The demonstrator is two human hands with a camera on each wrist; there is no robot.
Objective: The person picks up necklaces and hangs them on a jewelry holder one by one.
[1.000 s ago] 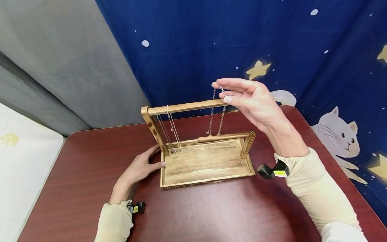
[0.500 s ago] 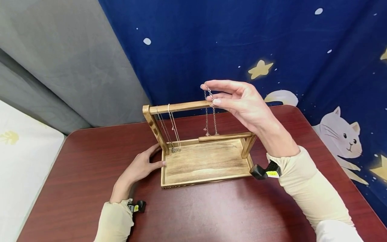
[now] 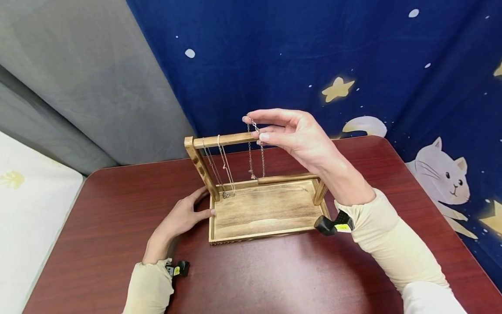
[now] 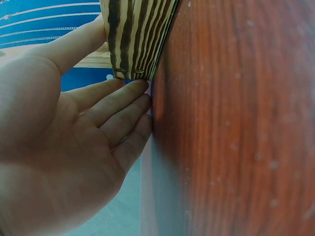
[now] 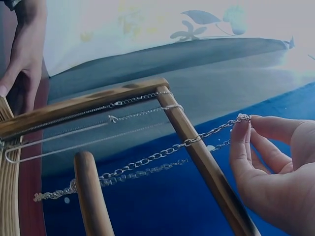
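A wooden necklace stand (image 3: 270,209) with a shallow tray base and an upper bar stands on the table. My left hand (image 3: 182,216) holds the tray's left end, thumb at the rim and fingertips against the striped wood in the left wrist view. My right hand (image 3: 300,137) holds a silver chain necklace (image 5: 160,155) at its top, between thumb and fingers, above the upper bar (image 5: 197,147). The chain hangs in two strands, with a small pendant (image 5: 38,197) low down. Two other necklaces (image 3: 226,165) hang over the bar's left part.
A lower bar (image 3: 290,178) on a short post runs behind the tray. A thin chain (image 3: 288,187) lies along the tray's back. The reddish-brown table (image 3: 251,279) stretches in front; a blue curtain (image 3: 255,56) and a grey curtain (image 3: 86,78) hang behind it.
My right hand has moved left along the upper bar, carrying the silver necklace nearer the two hanging ones, and dips slightly. My left hand stays in place.
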